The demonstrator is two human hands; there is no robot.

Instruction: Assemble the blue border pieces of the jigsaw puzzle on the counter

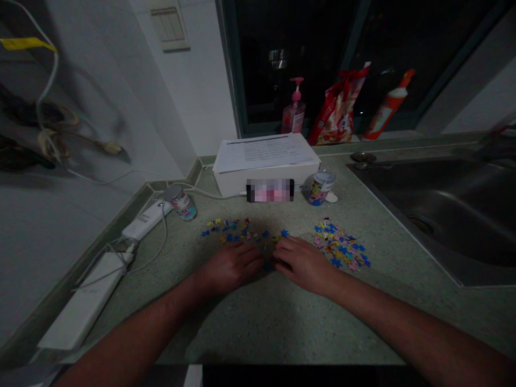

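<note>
Fingers curled inward, a left hand (236, 267) and right hand (303, 263) nearly meet above a speckled tabletop (242, 333); whether either grips anything cannot be told (knuckles hide the fingertips). Knobby blue, yellow and pink puzzle pieces (345, 250) lie heaped beside the right hand, apparently for easy reach, and scattered thinly beyond the left, seemingly spread for viewing.

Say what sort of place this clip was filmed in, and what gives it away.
Probably a kitchen, perhaps a home one: a metal sink is set into the speckled counter, and a pink pump bottle stands by the dark window.
</note>
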